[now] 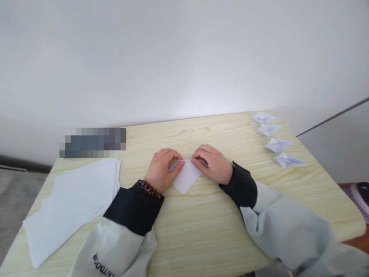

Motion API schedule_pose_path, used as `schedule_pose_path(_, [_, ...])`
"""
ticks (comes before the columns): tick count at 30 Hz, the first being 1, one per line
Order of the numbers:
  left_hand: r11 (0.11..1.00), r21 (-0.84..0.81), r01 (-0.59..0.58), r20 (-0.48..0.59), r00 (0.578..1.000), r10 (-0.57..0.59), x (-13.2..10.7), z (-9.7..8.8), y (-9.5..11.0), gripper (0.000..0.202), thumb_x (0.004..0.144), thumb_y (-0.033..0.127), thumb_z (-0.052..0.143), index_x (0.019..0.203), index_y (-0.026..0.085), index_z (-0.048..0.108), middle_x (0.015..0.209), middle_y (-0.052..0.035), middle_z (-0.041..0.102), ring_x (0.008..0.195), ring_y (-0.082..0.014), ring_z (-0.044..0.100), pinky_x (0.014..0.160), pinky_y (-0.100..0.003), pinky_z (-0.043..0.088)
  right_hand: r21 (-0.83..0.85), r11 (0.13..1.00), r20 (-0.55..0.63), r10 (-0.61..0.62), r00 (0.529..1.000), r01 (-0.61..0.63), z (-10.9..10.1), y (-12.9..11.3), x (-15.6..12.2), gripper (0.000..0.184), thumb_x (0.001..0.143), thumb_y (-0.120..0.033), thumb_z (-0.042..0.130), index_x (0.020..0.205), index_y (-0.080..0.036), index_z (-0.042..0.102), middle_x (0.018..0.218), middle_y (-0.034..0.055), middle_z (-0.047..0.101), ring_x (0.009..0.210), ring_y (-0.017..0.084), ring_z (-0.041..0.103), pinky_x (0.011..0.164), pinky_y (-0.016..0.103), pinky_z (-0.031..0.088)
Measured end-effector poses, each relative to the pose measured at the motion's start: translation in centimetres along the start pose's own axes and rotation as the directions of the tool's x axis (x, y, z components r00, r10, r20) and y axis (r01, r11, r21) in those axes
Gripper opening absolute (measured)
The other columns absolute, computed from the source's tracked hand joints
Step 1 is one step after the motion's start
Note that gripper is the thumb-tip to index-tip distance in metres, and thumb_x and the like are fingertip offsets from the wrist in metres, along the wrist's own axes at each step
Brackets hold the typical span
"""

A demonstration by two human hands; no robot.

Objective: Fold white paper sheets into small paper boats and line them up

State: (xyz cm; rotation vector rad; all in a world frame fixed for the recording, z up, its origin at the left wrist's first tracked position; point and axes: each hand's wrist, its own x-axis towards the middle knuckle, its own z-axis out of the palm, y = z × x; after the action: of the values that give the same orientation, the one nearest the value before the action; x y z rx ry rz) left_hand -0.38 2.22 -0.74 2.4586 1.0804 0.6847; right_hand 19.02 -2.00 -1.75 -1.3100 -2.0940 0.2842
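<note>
A small folded piece of white paper [184, 180] lies at the middle of the table, one corner pointing toward me. My left hand [165, 168] pinches its upper edge from the left, thumb and fingers together on the paper. From the other side my right hand [212, 162] pinches the same edge, a short way from the left fingertips. The fold's outer corners are partly hidden behind my hands. A dark beaded bracelet [150, 189] circles my left wrist.
Several folded white paper boats [278, 144] stand in a row at the table's right side. Loose white sheets [83, 188] overlap on the left, below a blurred-out dark object [92, 143]. The wooden table [201, 238] meets a white wall [184, 57] at the back.
</note>
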Motion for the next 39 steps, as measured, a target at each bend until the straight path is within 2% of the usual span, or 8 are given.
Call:
schedule_pose_path(6, [0.997, -0.076, -0.015, 0.002, 1.000, 0.015, -0.10, -0.24, 0.26, 0.010, 0.082, 0.024, 0.054, 0.083, 0.019, 0.062, 0.087, -0.0026, 0.064, 0.085, -0.0178, 0.057, 0.079, -0.035, 0.041, 0.075, 0.995, -0.025, -0.062, 0.998, 0.063, -0.18, -0.32, -0.07, 0.011, 0.086, -0.021, 0.048, 0.081, -0.017, 0.056, 0.080, 0.0055, 0.057, 0.076, 0.016, 0.053, 0.071, 0.028, 0.045])
schedule_pose_path(13, [0.978, -0.160, -0.132, -0.078, 0.990, 0.120, -0.16, 0.07, 0.33, 0.010, 0.079, 0.020, 0.056, 0.076, 0.016, 0.065, 0.078, -0.0036, 0.063, 0.076, -0.0145, 0.058, 0.071, -0.028, 0.047, 0.025, 0.992, 0.007, -0.127, 0.992, 0.127, 0.05, -0.37, -0.15, 0.012, 0.086, -0.023, 0.050, 0.081, -0.017, 0.058, 0.082, 0.0062, 0.060, 0.078, 0.017, 0.054, 0.073, 0.029, 0.044])
schedule_pose_path(21, [0.987, -0.146, -0.072, -0.114, 0.992, 0.056, -0.21, 0.16, 0.16, 0.011, 0.077, 0.017, 0.058, 0.072, 0.016, 0.068, 0.074, -0.0029, 0.064, 0.069, -0.0123, 0.058, 0.063, -0.022, 0.047, 0.056, 0.985, -0.019, -0.163, 0.987, 0.163, -0.02, 0.10, -0.19, 0.009, 0.084, -0.018, 0.051, 0.079, -0.017, 0.058, 0.083, 0.0061, 0.060, 0.078, 0.016, 0.054, 0.073, 0.029, 0.045])
schedule_pose_path(24, [0.982, -0.163, -0.091, -0.087, 0.993, 0.078, -0.25, 0.10, -0.10, 0.012, 0.078, 0.019, 0.057, 0.074, 0.015, 0.068, 0.074, -0.0035, 0.064, 0.069, -0.0126, 0.058, 0.064, -0.023, 0.047, 0.104, 0.983, -0.013, -0.154, 0.988, 0.154, -0.08, 0.16, -0.17, 0.009, 0.084, -0.017, 0.051, 0.079, -0.017, 0.058, 0.083, 0.0062, 0.059, 0.079, 0.016, 0.055, 0.073, 0.029, 0.045])
schedule_pose_path(28, [0.979, -0.189, -0.080, 0.003, 0.997, 0.082, -0.23, -0.14, -0.35, 0.014, 0.080, 0.021, 0.055, 0.076, 0.016, 0.068, 0.077, -0.0037, 0.065, 0.072, -0.0136, 0.059, 0.067, -0.025, 0.046, 0.157, 0.978, 0.008, -0.140, 0.990, 0.137, -0.15, 0.14, -0.11, 0.009, 0.084, -0.017, 0.051, 0.079, -0.017, 0.058, 0.082, 0.0058, 0.059, 0.078, 0.016, 0.055, 0.073, 0.028, 0.046])
schedule_pose_path(37, [0.983, -0.152, -0.104, 0.076, 0.990, 0.116, -0.10, -0.34, -0.06, 0.013, 0.081, 0.025, 0.054, 0.075, 0.018, 0.064, 0.076, -0.0011, 0.064, 0.073, -0.0141, 0.057, 0.074, -0.030, 0.041, 0.180, 0.977, 0.012, -0.118, 0.993, 0.113, -0.20, 0.06, -0.24, 0.008, 0.084, -0.019, 0.051, 0.080, -0.018, 0.057, 0.083, 0.0054, 0.059, 0.079, 0.015, 0.055, 0.073, 0.027, 0.045])
schedule_pose_path(39, [0.984, -0.156, -0.080, 0.077, 0.993, 0.093, -0.09, -0.47, 0.11, 0.016, 0.082, 0.025, 0.052, 0.074, 0.018, 0.063, 0.076, -0.0013, 0.064, 0.073, -0.0140, 0.057, 0.072, -0.030, 0.041, 0.186, 0.977, 0.022, -0.108, 0.994, 0.102, -0.29, -0.02, -0.24, 0.008, 0.083, -0.019, 0.051, 0.078, -0.017, 0.056, 0.081, 0.0049, 0.058, 0.077, 0.014, 0.054, 0.071, 0.027, 0.044])
